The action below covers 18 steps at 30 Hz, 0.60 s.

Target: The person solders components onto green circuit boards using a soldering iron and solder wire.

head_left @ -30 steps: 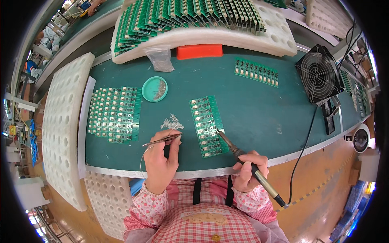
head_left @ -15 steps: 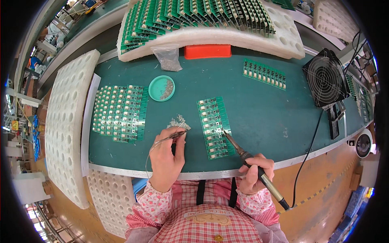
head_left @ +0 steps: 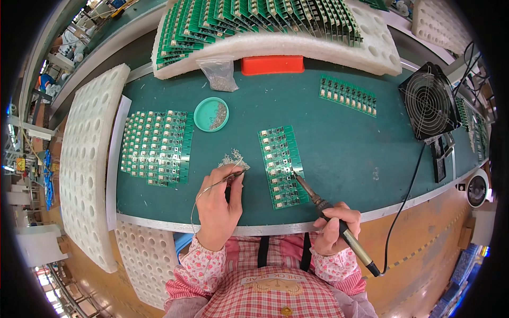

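My right hand (head_left: 339, 225) is closed round a soldering iron (head_left: 347, 236). The iron's tip meets, or nearly meets, the right side of a green circuit board panel (head_left: 275, 159) lying lengthwise in front of me. In my left hand (head_left: 220, 206), thumb and fingers pinch metal tweezers (head_left: 233, 175), whose dark tips are beside a small heap of tiny pale parts (head_left: 232, 158). A thin silvery wire (head_left: 194, 212) curves from that hand down by the wrist. The fingers partly hide the tweezers.
Left lie more board panels (head_left: 156, 148); behind them are a turquoise dish (head_left: 197, 117) of small parts and a plastic bag (head_left: 218, 74). A red box (head_left: 273, 65) touches the foam rack (head_left: 297, 47) of upright boards. Right are another panel (head_left: 348, 95), a black fan (head_left: 429, 100) and the iron's cable (head_left: 405, 204).
Almost nothing differs. The view has shifted very slightly; both hands, the iron and the panel keep their places.
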Each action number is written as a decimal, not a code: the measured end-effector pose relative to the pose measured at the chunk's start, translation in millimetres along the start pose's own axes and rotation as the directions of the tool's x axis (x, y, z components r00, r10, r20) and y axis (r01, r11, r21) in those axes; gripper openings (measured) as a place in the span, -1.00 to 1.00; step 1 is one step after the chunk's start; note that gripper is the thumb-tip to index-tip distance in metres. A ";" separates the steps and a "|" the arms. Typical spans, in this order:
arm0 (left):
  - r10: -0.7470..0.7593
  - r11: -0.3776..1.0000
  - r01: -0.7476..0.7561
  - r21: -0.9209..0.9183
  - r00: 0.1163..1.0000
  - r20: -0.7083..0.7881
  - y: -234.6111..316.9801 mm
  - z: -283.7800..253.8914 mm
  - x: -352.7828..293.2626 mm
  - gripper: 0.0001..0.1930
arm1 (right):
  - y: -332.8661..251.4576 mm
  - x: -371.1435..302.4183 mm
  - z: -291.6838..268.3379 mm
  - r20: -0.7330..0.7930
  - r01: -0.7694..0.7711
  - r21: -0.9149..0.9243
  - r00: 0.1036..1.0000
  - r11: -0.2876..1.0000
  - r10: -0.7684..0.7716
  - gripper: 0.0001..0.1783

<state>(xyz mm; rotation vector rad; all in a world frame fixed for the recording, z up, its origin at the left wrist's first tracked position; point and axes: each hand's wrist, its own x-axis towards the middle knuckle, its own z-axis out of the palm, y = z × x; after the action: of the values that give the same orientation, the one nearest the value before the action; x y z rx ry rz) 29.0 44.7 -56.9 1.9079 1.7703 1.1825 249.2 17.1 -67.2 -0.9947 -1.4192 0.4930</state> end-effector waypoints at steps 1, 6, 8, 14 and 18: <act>0.010 1.000 -0.010 0.004 1.000 -0.004 -0.6 0.3 0.9 -0.79 | 0.3 0.6 0.5 0.000 -0.001 0.001 1.000 1.000 0.001 -0.85; 0.049 0.999 -0.049 0.011 0.999 -0.021 0.3 1.4 6.8 -0.79 | 2.4 5.8 1.7 -0.026 0.013 0.012 1.000 1.000 -0.013 -0.84; 0.057 0.997 -0.056 0.054 0.998 -0.012 4.0 -1.7 6.9 -0.81 | -2.1 4.1 -0.1 -0.031 0.005 0.013 1.000 1.000 -0.004 -0.85; 0.076 0.997 -0.076 0.024 0.997 -0.018 -1.4 -1.8 -6.0 -0.86 | 1.7 -9.3 4.5 -0.094 -0.059 0.022 0.994 0.998 0.061 -0.93; -0.033 0.994 0.035 -0.107 0.999 0.016 15.9 -1.8 -10.8 -0.87 | -7.2 -5.8 -0.7 -0.059 -0.090 0.004 0.994 0.996 0.090 -0.93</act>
<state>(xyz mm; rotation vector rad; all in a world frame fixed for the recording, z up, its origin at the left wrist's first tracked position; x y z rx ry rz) 39.6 30.8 -48.9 1.8140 1.6888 1.2234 247.1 8.5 -64.8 -1.0666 -1.3259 0.5267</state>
